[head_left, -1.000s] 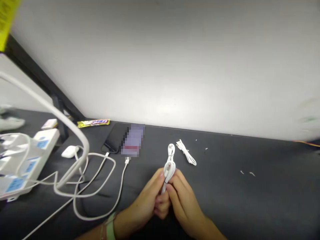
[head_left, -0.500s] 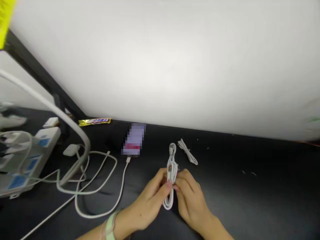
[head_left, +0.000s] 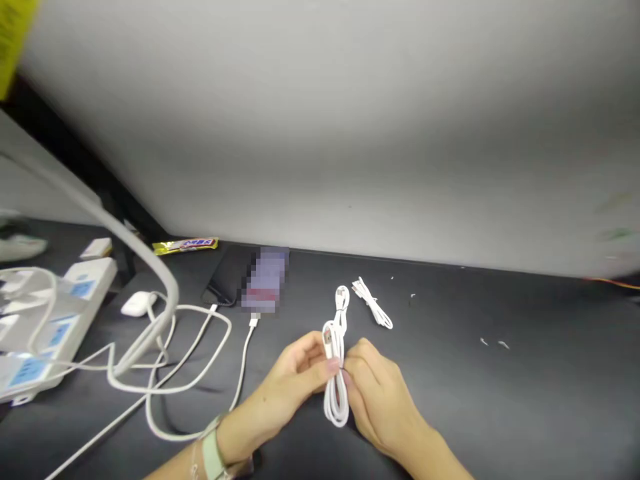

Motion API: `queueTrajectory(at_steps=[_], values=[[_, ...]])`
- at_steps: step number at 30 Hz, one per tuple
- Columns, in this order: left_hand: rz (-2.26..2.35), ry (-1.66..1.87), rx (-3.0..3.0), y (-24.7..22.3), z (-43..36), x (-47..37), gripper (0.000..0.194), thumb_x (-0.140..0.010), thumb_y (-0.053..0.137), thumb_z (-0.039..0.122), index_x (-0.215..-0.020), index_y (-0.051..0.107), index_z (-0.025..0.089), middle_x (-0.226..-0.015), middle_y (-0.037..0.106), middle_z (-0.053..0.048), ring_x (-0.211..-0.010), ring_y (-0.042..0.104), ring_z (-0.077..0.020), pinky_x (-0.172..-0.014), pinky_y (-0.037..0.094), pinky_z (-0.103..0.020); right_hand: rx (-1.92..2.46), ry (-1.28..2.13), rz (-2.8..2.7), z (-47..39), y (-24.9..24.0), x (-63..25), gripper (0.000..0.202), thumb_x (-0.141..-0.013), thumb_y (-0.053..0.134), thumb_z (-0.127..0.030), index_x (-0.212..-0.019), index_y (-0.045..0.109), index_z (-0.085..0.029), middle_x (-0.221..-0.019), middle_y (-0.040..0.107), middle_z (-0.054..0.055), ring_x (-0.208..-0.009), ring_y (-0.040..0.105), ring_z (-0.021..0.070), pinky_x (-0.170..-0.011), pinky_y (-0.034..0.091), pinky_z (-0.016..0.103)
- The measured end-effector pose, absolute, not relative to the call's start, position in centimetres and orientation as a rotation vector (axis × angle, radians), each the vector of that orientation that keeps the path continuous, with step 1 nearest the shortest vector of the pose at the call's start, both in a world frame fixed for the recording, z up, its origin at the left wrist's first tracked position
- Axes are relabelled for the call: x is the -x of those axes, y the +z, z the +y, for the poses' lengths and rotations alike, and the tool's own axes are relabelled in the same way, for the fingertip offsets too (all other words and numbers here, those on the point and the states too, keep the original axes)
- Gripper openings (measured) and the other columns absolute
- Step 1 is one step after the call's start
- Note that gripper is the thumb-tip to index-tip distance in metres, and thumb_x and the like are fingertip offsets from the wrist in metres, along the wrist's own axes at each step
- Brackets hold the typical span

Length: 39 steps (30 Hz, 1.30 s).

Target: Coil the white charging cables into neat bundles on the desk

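Between my hands is a coiled white USB cable point(head_left: 336, 400), its plug end pointing away from me. My left hand point(head_left: 293, 380) grips it from the left, thumb pressed on the loops. Fingers curled, my right hand point(head_left: 375, 387) pinches at the coil's middle, where a thin dark tie point(head_left: 341, 368) shows at the thumb. Its fingertips are partly hidden. Just beyond the held coil lies a second coiled white cable point(head_left: 342, 303), bound with a dark tie. Another white cable bundle point(head_left: 373, 303) rests to its right on the black desk point(head_left: 450, 400).
At left are a white power strip point(head_left: 75, 313), looped white cables point(head_left: 170, 387) and a white charger point(head_left: 139, 304). A blurred-out phone point(head_left: 267, 277) is plugged in beside a dark phone point(head_left: 220, 287). A yellow candy bar point(head_left: 185, 245) lies by the wall. White scraps point(head_left: 503, 345) dot the right.
The held coil has shifted slightly left and tilted, and the dark tie at its middle now shows. My right hand stays at the coil's side. The lighting looks dimmer on the wall.
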<state>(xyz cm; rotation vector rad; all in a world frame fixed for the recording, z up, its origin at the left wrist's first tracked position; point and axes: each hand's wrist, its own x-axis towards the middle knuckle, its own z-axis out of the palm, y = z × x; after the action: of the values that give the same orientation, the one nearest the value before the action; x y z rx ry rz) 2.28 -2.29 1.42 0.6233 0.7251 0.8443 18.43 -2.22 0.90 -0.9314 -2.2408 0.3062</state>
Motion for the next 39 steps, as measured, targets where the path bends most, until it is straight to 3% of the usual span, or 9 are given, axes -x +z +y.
queueTrajectory(at_steps=[11, 19, 29, 39], values=[[0.762, 0.843, -0.681, 2.2, -2.0, -2.1, 0.021, -0.075, 0.07, 0.026, -0.091, 0.061, 0.016, -0.088, 0.062, -0.003, -0.081, 0.057, -0.0131, -0.076, 0.043, -0.024, 0.944, 0.331, -2.256, -2.5, 1.0, -18.3, 0.022, -0.089, 0.035, -0.012, -0.07, 0.044, -0.02, -0.067, 0.044, 0.002, -0.06, 0.041, 0.0156, -0.05, 0.029, 0.027], [0.608, 0.661, -0.463, 2.3, -1.9, -1.7, 0.017, -0.073, 0.071, 0.024, -0.078, 0.06, 0.012, -0.068, 0.055, 0.001, -0.062, 0.054, -0.0088, -0.063, 0.042, -0.02, 0.881, 0.326, -2.285, -2.9, 1.0, -17.9, 0.019, -0.088, 0.034, -0.011, -0.072, 0.043, -0.02, -0.068, 0.044, 0.002, -0.06, 0.041, 0.0158, -0.051, 0.028, 0.028], [0.641, 0.637, -1.004, 3.9, -1.2, -0.1, 0.011, -0.083, 0.06, 0.021, -0.085, 0.051, 0.015, -0.08, 0.046, 0.002, -0.077, 0.045, -0.0095, -0.073, 0.038, -0.021, 0.928, 0.494, -2.32, -3.4, 1.6, -18.1, 0.021, -0.09, 0.032, -0.013, -0.072, 0.042, -0.02, -0.069, 0.047, 0.002, -0.059, 0.043, 0.0145, -0.052, 0.03, 0.027], [0.647, 0.568, -1.071, 4.0, -1.2, 0.4, 0.013, -0.084, 0.059, 0.023, -0.087, 0.048, 0.017, -0.081, 0.045, 0.002, -0.078, 0.045, -0.0101, -0.075, 0.038, -0.023, 0.948, 0.553, -2.312, -3.4, 1.3, -18.0, 0.021, -0.091, 0.029, -0.015, -0.073, 0.04, -0.021, -0.068, 0.047, 0.001, -0.058, 0.044, 0.0146, -0.051, 0.031, 0.026]])
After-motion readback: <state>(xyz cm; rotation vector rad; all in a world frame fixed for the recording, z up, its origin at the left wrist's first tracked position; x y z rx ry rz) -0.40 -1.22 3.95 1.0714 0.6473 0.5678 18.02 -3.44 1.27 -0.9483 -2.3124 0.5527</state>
